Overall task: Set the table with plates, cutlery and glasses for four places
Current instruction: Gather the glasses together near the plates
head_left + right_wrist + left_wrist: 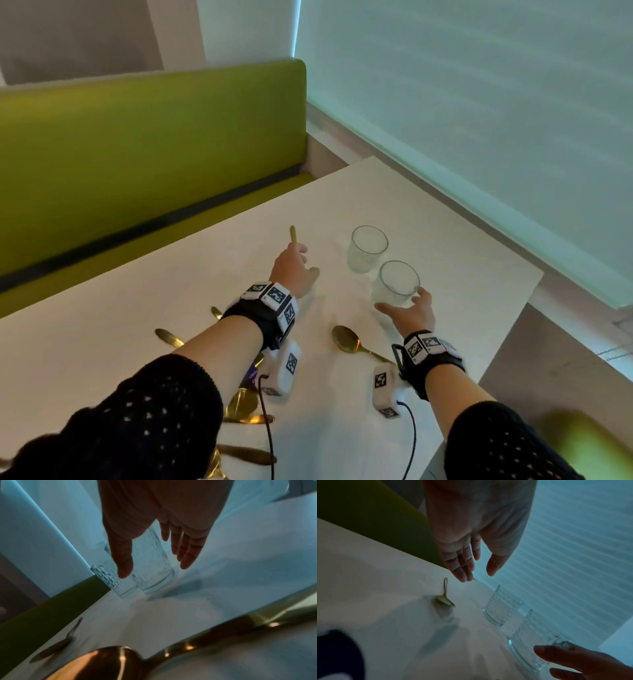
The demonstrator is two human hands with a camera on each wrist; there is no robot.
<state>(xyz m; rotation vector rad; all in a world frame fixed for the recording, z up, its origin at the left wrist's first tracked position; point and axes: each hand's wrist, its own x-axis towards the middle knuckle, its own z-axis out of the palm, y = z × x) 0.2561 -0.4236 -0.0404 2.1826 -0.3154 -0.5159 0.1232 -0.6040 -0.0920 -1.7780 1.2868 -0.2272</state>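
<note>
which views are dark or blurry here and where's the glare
Head view: bright, slightly soft, green blur at the lower right corner. Left wrist view: dim and blue, left hand shadowed, its shadow beside the spoon. Right wrist view: dim, the near gold spoon blurred with glare spots.

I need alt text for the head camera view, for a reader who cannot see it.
Two bare hands reach over a white table: the open right hand is at the nearer glass, the open left hand above a gold spoon. A second glass stands behind; another gold spoon lies nearer.
</note>
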